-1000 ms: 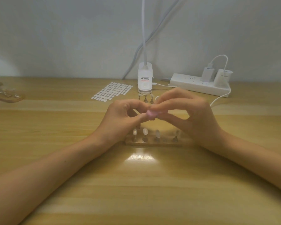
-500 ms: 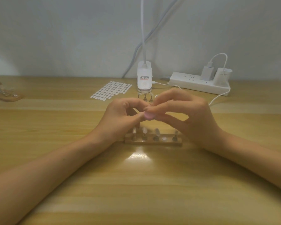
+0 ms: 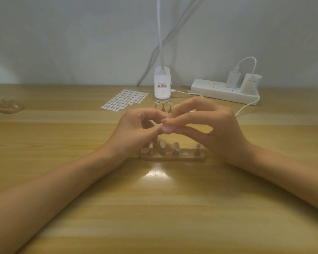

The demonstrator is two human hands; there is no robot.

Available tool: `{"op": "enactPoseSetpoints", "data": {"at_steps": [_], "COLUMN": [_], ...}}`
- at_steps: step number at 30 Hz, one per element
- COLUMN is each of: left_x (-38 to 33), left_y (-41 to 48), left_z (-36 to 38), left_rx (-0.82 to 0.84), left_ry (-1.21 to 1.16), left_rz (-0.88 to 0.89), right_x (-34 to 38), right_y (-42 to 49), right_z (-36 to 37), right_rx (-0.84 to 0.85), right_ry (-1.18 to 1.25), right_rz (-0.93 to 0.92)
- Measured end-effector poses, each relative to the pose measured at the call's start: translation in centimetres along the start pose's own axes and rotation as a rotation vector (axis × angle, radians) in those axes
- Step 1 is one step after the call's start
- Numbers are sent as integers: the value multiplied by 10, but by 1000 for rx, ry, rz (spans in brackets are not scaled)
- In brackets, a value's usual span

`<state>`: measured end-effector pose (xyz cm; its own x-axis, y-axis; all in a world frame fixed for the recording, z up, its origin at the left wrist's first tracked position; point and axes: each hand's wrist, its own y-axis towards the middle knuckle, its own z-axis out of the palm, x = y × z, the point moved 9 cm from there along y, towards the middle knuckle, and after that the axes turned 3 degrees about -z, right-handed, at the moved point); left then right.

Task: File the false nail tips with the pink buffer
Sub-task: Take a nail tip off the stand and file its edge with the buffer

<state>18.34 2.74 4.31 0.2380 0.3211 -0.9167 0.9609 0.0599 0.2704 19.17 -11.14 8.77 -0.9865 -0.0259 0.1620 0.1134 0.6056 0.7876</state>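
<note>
A pale wooden table [image 3: 154,208] fills the lower two thirds of the frame, with a bright patch of glare just below centre. At centre lies a wooden holder [image 3: 173,158] carrying a row of nail tips [image 3: 162,144] upright on pegs. Behind it, above centre, are a sheet of small white tabs [image 3: 126,100], a white lamp base [image 3: 162,87] and three small pegs [image 3: 163,107]. A white power strip [image 3: 222,92] with a white cable [image 3: 246,107] lies upper right. A second wooden piece [image 3: 6,107] sits at the left edge.

Label [image 3: 162,86] on white lamp base [image 3: 162,95] — red and dark print, too blurred to read; nothing else legible.
</note>
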Motion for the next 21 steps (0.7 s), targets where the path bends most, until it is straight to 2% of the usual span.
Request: {"op": "enactPoseSetpoints", "data": {"at_steps": [3,8,12,14,21], "left_x": [1,0,-2,-6,-9], "left_y": [1,0,0,-1,-3], "left_z": [-2,-1,-3,-4,-5], "left_rx": [-8,-13,-26,-36,-16], "left_ry": [-14,-6,-12,-2,-29], "left_rz": [-14,-16,26,67,122], "right_x": [-13,-7,-46,-53,-45], "right_y": [-1,-2,-12,-17,-19], "right_z": [-11,-2,-29,-29,-16], "right_rx": [-52,-14,-161,-197,-157], "right_ry": [-3,10,20,68,97], "right_rz": [78,22,312,384,374]}}
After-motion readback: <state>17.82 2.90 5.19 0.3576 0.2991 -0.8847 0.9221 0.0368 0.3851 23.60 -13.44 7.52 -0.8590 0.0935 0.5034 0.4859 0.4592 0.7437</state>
